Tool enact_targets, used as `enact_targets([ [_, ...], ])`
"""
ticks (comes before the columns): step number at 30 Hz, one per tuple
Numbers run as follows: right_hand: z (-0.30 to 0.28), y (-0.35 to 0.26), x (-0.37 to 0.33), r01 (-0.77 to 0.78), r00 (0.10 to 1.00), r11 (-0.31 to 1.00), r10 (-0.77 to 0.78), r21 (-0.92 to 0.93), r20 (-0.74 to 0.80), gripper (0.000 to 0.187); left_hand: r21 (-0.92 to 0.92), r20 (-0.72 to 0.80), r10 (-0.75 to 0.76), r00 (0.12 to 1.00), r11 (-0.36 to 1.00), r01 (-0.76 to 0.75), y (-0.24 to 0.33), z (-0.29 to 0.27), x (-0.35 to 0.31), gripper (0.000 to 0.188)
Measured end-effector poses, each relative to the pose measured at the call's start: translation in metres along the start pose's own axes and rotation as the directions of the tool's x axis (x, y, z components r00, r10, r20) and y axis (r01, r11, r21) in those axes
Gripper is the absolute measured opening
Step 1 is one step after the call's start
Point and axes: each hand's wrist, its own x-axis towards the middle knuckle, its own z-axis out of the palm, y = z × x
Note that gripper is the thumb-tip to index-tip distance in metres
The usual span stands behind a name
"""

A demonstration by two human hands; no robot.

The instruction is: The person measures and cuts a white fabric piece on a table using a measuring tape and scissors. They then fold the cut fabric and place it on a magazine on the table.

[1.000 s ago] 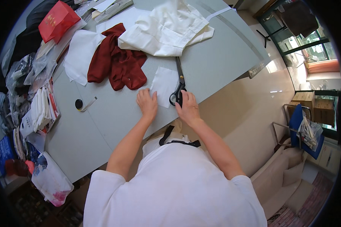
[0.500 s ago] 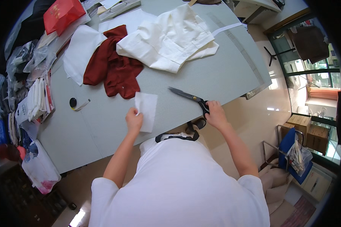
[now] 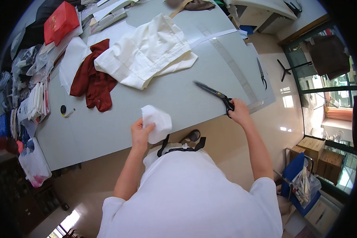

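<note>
Between the fingers of my left hand (image 3: 140, 133) is a small white piece of cloth or paper (image 3: 158, 123), its far end curling over the table's near edge. My right hand (image 3: 239, 112) grips black-handled scissors (image 3: 210, 90) by the handles, with the blades pointing away and to the left, looking closed, just over the table (image 3: 170, 91). Farther off lies a rumpled white garment (image 3: 146, 51), overlapping a dark red cloth (image 3: 92, 81). A flat white sheet (image 3: 70, 55) shows beyond the red cloth.
A tape measure (image 3: 63, 110) lies on the left. Along the left edge are stacked packets (image 3: 37, 99), plastic bags and a red bag (image 3: 62, 23). A clear ruler (image 3: 235, 71) and other scissors (image 3: 261, 72) lie at the right. A blue chair (image 3: 292, 174) stands on the floor.
My view and body have shifted to the right along the table. The scissors and right hand have moved right too. The white piece, flat before, has lifted and curled in my left hand.
</note>
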Motion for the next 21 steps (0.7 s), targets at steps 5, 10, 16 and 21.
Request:
enact_targets([
  [5,0.002,0.005,0.010,-0.108,0.990,0.994,0.109,0.021,-0.087,0.040,-0.098,0.243,0.013,0.970,0.995,0.012,0.029,0.088,0.000,0.030],
  [10,-0.004,-0.007,0.017,0.013,0.984,0.981,0.023,0.196,-0.178,0.041,-0.025,0.556,-0.035,0.831,0.998,0.058,0.045,0.177,0.027,0.040],
  [16,-0.104,0.106,-0.026,-0.305,0.952,-0.320,-0.096,0.897,0.289,0.056,0.118,0.831,-0.141,0.538,0.990,0.078,0.067,0.356,0.019,0.055],
  [21,-0.177,0.227,-0.064,-0.041,0.999,-0.377,-0.022,0.925,0.036,0.059,0.240,0.915,-0.275,0.296,0.959,0.148,0.049,0.525,0.009,0.059],
])
